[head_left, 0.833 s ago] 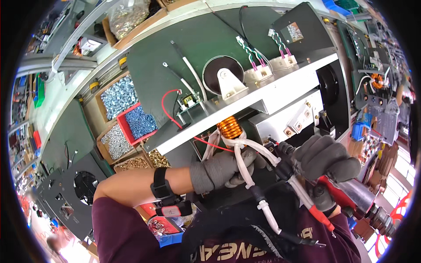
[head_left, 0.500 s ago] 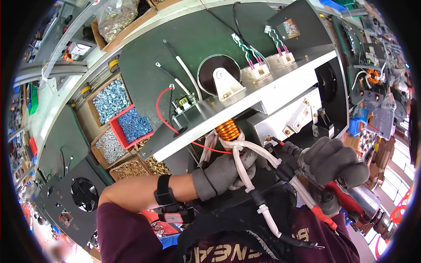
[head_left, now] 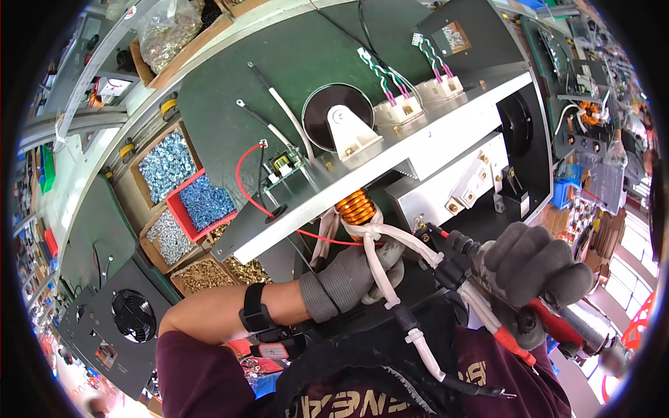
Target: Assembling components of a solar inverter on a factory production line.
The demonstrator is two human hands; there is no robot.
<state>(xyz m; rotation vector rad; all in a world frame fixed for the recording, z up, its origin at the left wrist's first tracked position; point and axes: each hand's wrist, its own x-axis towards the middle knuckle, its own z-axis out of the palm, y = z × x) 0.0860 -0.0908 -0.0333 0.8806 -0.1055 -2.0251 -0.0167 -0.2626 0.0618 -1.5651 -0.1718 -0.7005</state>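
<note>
My left hand (head_left: 348,279), in a grey glove, reaches into the metal chassis (head_left: 390,164) below an orange copper coil (head_left: 356,207). Its fingers curl behind a white-sleeved cable (head_left: 380,268), which hides what they grip. My gloved right hand (head_left: 533,268) is wrapped round a red and silver power screwdriver (head_left: 564,324). The driver's tip points left, at a dark fitting beside the silver metal block (head_left: 453,198) inside the chassis. A second sleeved cable (head_left: 481,306) with a red end hangs between my hands.
At the left stand boxes of screws (head_left: 167,164) and a red bin (head_left: 185,216) of bluish small hardware. A round black part (head_left: 320,115) and white modules (head_left: 397,111) sit on the chassis wall. A red wire (head_left: 240,177) loops over its edge. Another chassis with a fan (head_left: 134,313) lies lower left.
The chassis and boxes appear slightly farther left and up in the view. Both hands keep nearly the same places, the right still gripping the driver at the fitting.
</note>
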